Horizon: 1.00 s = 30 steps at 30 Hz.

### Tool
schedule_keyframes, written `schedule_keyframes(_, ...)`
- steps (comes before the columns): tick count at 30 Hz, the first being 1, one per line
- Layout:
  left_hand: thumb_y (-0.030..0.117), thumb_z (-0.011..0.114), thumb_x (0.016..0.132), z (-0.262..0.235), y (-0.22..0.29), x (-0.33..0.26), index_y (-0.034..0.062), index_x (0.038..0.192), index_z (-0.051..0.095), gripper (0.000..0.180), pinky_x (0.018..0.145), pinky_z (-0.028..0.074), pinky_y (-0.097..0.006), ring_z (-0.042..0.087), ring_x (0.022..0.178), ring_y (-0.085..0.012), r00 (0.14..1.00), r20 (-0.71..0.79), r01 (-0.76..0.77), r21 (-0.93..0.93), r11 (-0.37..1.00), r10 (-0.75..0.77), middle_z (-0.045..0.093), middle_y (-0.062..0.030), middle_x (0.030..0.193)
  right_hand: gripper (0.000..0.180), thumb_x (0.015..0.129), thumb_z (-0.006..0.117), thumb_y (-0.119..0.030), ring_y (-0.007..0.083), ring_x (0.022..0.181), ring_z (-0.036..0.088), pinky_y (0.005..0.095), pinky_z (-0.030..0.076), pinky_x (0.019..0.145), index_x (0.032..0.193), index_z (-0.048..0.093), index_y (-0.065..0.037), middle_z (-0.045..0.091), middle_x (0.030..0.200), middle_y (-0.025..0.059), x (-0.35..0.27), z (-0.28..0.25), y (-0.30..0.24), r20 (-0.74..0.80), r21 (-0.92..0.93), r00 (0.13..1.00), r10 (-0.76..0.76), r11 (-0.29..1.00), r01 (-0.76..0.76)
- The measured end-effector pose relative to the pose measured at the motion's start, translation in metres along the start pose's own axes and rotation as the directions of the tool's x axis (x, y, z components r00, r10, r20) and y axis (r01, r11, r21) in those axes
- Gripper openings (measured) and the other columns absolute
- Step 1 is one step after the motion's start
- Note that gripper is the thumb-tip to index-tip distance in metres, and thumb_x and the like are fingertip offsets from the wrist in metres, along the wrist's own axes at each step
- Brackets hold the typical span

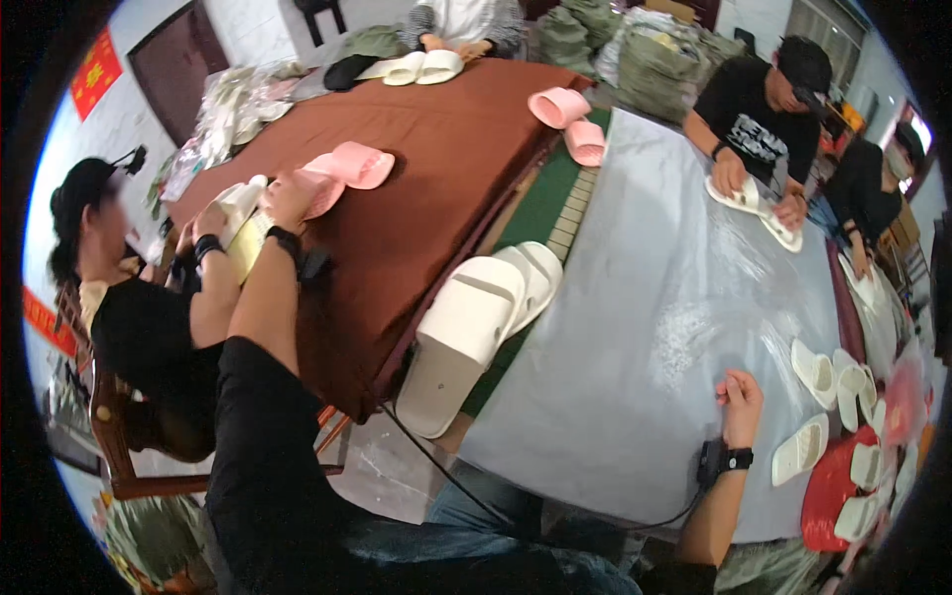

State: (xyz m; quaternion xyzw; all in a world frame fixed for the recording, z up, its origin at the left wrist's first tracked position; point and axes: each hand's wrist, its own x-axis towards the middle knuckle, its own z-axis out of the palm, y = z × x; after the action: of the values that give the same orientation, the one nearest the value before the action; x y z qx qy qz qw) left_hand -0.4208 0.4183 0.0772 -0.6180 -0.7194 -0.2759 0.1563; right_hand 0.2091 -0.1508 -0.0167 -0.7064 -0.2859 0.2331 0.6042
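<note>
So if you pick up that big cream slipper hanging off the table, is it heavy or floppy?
Probably light: the cream slipper looks like thick moulded foam. Likely bendy rather than floppy, since it holds its shape though it overhangs the table edge. A nudge might tip it off.

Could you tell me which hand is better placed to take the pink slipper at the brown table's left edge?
Left, probably: the left hand touches that pink slipper, while the right hand rests curled on the grey cloth, far across from it.

Cream slippers [476,317] lie at frame centre, pink slippers [347,169] on the brown cloth [436,149] upper left (plain, unpatterned), grey sheet [654,297] at right.
</note>
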Motion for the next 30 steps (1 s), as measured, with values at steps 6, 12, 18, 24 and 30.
schedule_keyframes(6, 0.049, 0.068, 0.079, -0.084, 0.087, -0.024, -0.0029, 0.126, 0.052, 0.071, 0.086, 0.049, -0.039, 0.062, 0.107, -0.0284, 0.868, 0.402, -0.169, -0.315, 0.934, 0.292, 0.066, -0.0179, 0.109, 0.018, 0.091, 0.055, -0.01, 0.0098, 0.07, 0.056, 0.0235, 0.044, 0.061, 0.104, 0.063, -0.001, 0.063, 0.079, 0.0033, -0.008, -0.004, -0.008, -0.028, -0.004, 0.999, 0.031, 1.0, -0.031)
schedule_keyframes(12, 0.033, 0.06, 0.092, -0.141, 0.11, -0.01, 0.0, 0.115, 0.059, 0.041, 0.078, 0.054, -0.039, 0.065, 0.088, -0.0246, 0.906, 0.399, 0.413, -0.907, -0.083, 0.139, 0.065, -0.0126, 0.101, 0.017, 0.092, 0.056, -0.011, 0.0091, 0.073, 0.058, 0.022, 0.045, 0.062, 0.104, 0.064, -0.001, 0.064, 0.082, 0.0035, -0.004, 0.002, -0.01, -0.006, 0.009, 0.999, 0.05, 0.999, -0.05)
schedule_keyframes(18, 0.018, 0.056, 0.095, -0.258, 0.175, -0.086, -0.0049, 0.117, 0.056, 0.032, 0.095, 0.047, -0.037, 0.06, 0.102, -0.0238, 0.9, 0.263, 0.422, -0.73, -0.538, 0.348, 0.061, -0.0125, 0.11, 0.017, 0.093, 0.055, -0.01, 0.0072, 0.07, 0.056, 0.021, 0.043, 0.061, 0.104, 0.064, -0.001, 0.063, 0.081, 0.0025, -0.01, 0.011, -0.023, 0.04, 0.046, 0.999, 0.034, 0.998, -0.036)
schedule_keyframes(24, 0.007, 0.052, 0.094, -0.317, 0.217, -0.226, -0.006, 0.112, 0.056, 0.023, 0.098, 0.041, -0.036, 0.056, 0.102, -0.0222, 0.782, -0.044, 0.277, -0.869, -0.41, 0.621, 0.062, -0.0124, 0.108, 0.021, 0.093, 0.055, -0.011, 0.0075, 0.07, 0.056, 0.021, 0.043, 0.062, 0.11, 0.063, -0.002, 0.064, 0.077, 0.0025, -0.018, 0.013, -0.033, 0.069, 0.099, 0.992, -0.107, 0.99, 0.1)
schedule_keyframes(30, 0.004, 0.052, 0.09, -0.342, 0.277, -0.353, -0.0069, 0.127, 0.042, 0.039, 0.095, 0.044, -0.034, 0.056, 0.108, -0.0193, 0.591, 0.209, 0.739, -0.527, -0.419, 0.779, 0.058, -0.0112, 0.116, 0.06, 0.093, 0.059, -0.025, 0.0168, 0.093, 0.061, 0.0292, 0.049, 0.077, 0.145, 0.03, -0.011, 0.063, 0.106, 0.0107, -0.056, 0.003, -0.08, 0.249, 0.267, 0.943, -0.222, 0.951, 0.154)
